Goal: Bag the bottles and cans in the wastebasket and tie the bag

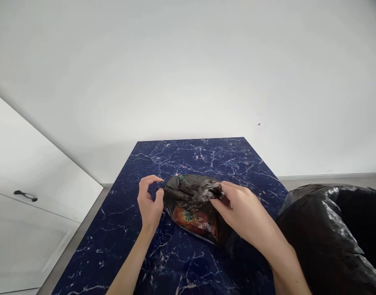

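Note:
A thin black plastic bag [181,190] lies on the blue marbled table. Through its film shows a red and orange packet [195,219] with green lettering. My right hand [241,205] pinches the bunched, shiny plastic at the bag's upper right. At the bag's left end is my left hand [149,200], its thumb and forefinger curved and spread apart with a gap between the tips. Whether the left fingertips brush the plastic, I cannot tell.
The dark blue table [188,157] with white veins reaches toward a pale wall [188,82]. A large bin lined with black plastic [317,229] stands at the right, close to the table. On the left is a white cabinet [28,229] with a black handle [25,196].

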{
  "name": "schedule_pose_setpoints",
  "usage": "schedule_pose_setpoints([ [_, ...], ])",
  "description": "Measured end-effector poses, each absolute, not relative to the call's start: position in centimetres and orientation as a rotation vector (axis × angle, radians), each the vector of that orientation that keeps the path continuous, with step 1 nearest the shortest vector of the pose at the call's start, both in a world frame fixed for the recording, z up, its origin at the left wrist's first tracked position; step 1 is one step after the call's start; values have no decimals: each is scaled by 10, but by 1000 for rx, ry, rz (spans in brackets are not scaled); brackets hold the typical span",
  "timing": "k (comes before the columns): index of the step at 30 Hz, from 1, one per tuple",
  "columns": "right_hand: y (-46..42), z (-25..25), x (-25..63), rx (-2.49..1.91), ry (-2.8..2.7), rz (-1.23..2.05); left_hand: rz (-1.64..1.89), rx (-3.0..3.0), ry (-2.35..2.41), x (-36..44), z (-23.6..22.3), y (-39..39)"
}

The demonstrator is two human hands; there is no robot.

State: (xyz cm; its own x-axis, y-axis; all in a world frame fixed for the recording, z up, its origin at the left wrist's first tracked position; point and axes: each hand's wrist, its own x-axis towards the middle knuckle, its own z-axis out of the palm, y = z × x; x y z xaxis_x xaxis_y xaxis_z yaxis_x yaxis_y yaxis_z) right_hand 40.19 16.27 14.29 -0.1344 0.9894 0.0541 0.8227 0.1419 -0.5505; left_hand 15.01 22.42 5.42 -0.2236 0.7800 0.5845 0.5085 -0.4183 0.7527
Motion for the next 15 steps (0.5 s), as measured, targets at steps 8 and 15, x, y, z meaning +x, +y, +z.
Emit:
schedule_pose_setpoints([
  [8,143,157,411,-1557,-2014,631,1263,2270,1006,167,108,194],
  [15,123,169,416,-1499,-2014,547,844,2388,789,175,158,180],
])
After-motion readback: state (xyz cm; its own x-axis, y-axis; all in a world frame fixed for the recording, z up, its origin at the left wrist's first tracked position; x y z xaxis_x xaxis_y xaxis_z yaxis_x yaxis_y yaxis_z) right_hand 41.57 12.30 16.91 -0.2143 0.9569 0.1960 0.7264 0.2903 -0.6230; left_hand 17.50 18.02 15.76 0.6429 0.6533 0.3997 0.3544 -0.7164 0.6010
